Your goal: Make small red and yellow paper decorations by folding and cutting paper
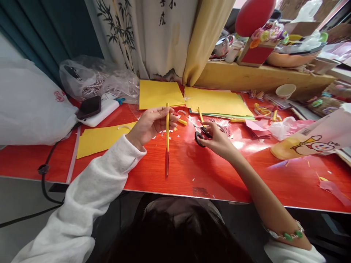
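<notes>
My left hand (156, 122) pinches a thin yellow paper strip (167, 128) between thumb and fingers, upright above the red table. A darker streak below the strip looks like its reflection. My right hand (216, 140) has its fingers closed at the black handles of a pair of scissors (199, 140), low over the table. The scissor blades point up and to the left. A short yellow paper piece (182, 122) lies just past my left fingertips, and another yellow strip (200, 114) stands out behind the scissors. White paper scraps are scattered between my hands.
Yellow paper stacks (161, 94) (219, 102) lie at the back, with a yellow sheet (102, 140) at left. A phone (89, 107) rests on a white box beside plastic bags. To the right are a drink cup (309, 137), pink paper (257, 128) and a cluttered ledge.
</notes>
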`<move>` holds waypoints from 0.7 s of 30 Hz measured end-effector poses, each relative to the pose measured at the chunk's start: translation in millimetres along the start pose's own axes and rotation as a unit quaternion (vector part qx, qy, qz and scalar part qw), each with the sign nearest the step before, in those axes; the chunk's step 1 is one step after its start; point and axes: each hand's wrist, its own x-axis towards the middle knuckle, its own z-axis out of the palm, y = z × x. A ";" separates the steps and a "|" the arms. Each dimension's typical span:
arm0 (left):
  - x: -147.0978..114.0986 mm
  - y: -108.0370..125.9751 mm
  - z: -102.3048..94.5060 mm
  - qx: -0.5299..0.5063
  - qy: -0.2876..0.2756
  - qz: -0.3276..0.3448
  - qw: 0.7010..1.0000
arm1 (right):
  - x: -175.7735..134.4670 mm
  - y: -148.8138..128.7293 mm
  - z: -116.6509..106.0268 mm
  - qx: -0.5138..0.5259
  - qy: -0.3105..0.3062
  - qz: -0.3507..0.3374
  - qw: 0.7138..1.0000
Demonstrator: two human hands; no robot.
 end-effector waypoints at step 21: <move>-4.1 -42.8 26.8 0.076 -0.001 -0.075 0.994 | -14.4 -32.9 31.2 0.242 -0.162 0.044 0.956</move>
